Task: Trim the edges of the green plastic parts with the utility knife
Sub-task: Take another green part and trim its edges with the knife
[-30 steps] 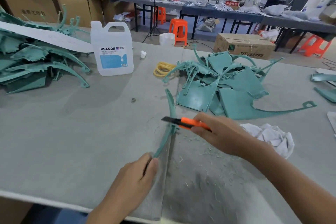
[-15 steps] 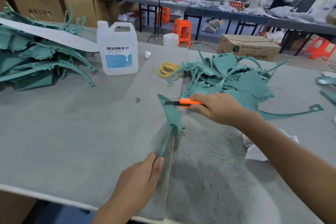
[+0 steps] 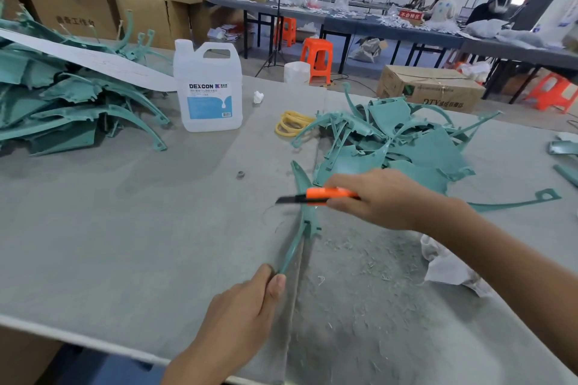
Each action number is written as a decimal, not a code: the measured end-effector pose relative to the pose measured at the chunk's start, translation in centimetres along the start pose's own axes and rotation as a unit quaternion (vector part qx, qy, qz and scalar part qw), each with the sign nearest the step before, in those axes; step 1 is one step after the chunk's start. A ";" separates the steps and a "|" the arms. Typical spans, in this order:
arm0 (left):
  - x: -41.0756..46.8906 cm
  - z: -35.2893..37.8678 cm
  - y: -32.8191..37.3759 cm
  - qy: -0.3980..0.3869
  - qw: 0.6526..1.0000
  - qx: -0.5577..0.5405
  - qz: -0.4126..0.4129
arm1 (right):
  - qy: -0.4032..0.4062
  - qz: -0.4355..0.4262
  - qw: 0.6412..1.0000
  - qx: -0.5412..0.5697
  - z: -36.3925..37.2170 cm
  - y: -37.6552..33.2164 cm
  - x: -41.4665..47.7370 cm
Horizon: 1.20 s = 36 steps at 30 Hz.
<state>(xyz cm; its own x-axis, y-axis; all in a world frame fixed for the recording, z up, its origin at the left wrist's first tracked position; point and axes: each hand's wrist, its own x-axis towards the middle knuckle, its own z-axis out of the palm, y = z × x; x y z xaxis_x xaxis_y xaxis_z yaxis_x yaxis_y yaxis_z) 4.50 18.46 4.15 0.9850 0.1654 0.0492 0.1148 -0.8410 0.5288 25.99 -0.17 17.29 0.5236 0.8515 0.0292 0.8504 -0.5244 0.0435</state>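
Midway through a pass, a worker's left hand (image 3: 240,306) pinches the near end of 1 green part (image 3: 294,247), held over the table (image 3: 125,228) on the near side of the jug (image 3: 208,87), while the right hand (image 3: 384,197) grips the orange knife (image 3: 325,194), blade laid across the part's edge. A clean trim likely needs a shallow blade angle and light strokes away from the left hand. A pile (image 3: 406,150) of parts lies right of the jug.
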 end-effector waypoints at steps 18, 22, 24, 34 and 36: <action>-0.1 -0.4 0.1 -0.005 1.000 -0.019 -0.015 | -0.006 0.020 1.000 0.005 1.1 1.1 0.6; 0.1 -0.3 0.0 0.001 0.999 -0.030 -0.015 | -0.025 -0.023 0.999 0.031 2.0 -0.5 -1.9; 0.1 -0.2 0.0 -0.006 1.000 -0.016 -0.006 | -0.026 -0.022 0.999 0.025 1.9 -0.4 -1.6; -0.3 -0.2 -0.1 -0.024 0.999 0.034 0.013 | 0.024 0.067 0.997 0.009 0.8 3.7 5.2; -0.3 -0.3 -0.1 -0.018 0.999 0.033 0.011 | 0.025 0.064 0.998 -0.003 1.0 3.4 5.6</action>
<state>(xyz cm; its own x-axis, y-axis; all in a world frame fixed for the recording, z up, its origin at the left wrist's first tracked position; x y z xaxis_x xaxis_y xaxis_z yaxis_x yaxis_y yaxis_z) 4.13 18.63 4.30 0.9913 0.1282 0.0300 0.0991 -0.8764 0.4713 31.87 2.81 16.61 0.6238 0.7770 0.0839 0.7769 -0.6283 0.0421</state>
